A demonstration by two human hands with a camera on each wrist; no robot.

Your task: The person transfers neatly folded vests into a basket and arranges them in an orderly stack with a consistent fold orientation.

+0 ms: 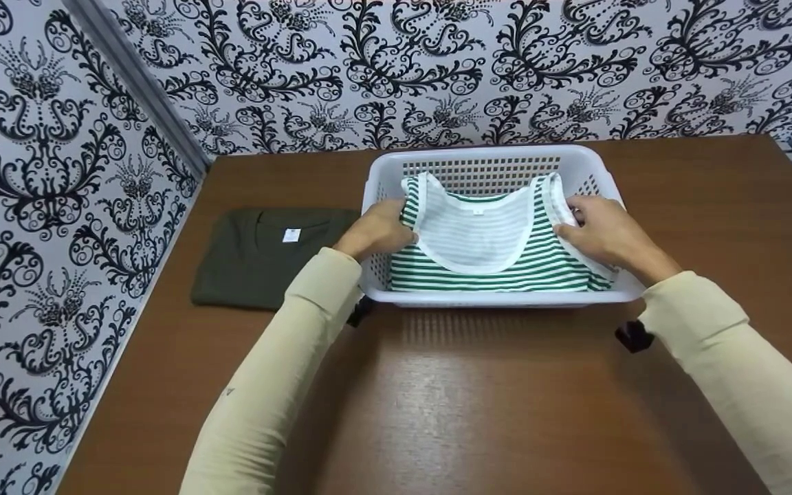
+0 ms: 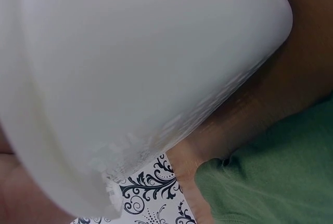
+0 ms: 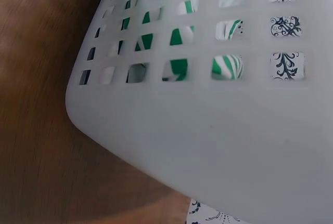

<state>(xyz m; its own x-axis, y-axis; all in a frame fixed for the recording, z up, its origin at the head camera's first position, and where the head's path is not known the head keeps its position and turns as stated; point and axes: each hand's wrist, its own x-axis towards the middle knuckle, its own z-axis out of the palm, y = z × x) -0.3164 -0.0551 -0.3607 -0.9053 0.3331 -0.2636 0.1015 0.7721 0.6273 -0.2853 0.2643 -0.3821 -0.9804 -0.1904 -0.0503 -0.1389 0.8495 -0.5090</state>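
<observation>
A green-and-white striped tank top (image 1: 485,280) lies in a white plastic basket (image 1: 506,297), its scooped neckline facing up. At the garment's left shoulder strap, my left hand (image 1: 383,229) pinches the fabric between thumb and fingers. My right hand (image 1: 606,232) pinches the opposite strap near the basket's right side. The left wrist view is mostly filled by the basket's outer wall (image 2: 156,42), with a blurred bit of the hand at its edge. Through the holes of the basket (image 3: 171,115) in the right wrist view, striped cloth shows; the right hand is hidden there.
A folded dark green T-shirt (image 1: 245,265) with a white neck label lies left of the basket on the brown wooden table (image 1: 465,412). Patterned wallpaper (image 1: 437,82) covers the walls behind and to the left.
</observation>
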